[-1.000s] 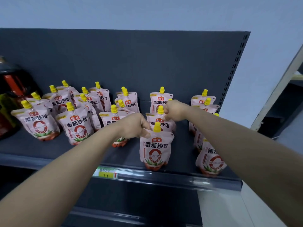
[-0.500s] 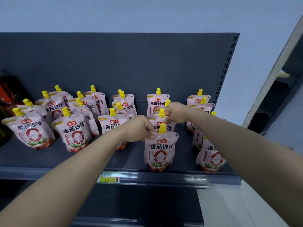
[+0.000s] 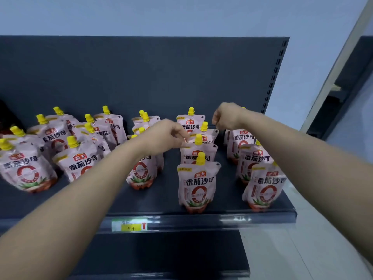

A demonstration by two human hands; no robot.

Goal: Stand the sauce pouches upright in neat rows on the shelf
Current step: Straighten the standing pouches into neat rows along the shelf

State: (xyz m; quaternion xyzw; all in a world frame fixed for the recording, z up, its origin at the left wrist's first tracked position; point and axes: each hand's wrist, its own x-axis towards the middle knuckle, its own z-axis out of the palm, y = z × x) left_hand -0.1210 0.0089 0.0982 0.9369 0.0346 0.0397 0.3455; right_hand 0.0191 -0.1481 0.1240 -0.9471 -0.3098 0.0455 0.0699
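Note:
Pink sauce pouches with yellow caps stand on a dark shelf (image 3: 161, 201). A middle column runs back from the front pouch (image 3: 196, 186). My left hand (image 3: 165, 136) pinches the top left corner of the third pouch (image 3: 210, 136) in that column. My right hand (image 3: 227, 118) pinches its top right corner. Another column of pouches (image 3: 264, 184) stands upright at the right end. A looser group of leaning pouches (image 3: 80, 162) fills the left side, partly hidden by my left forearm.
The shelf's dark back panel (image 3: 141, 77) rises behind the pouches. A price tag (image 3: 131, 225) sits on the front rail. A dark bottle (image 3: 4, 118) shows at the far left edge. A lower shelf (image 3: 161, 273) lies beneath, and a pale floor to the right.
Both hands let go of the front two pouches and moved back and up to the third pouch in the middle column. The view shifted slightly to the right.

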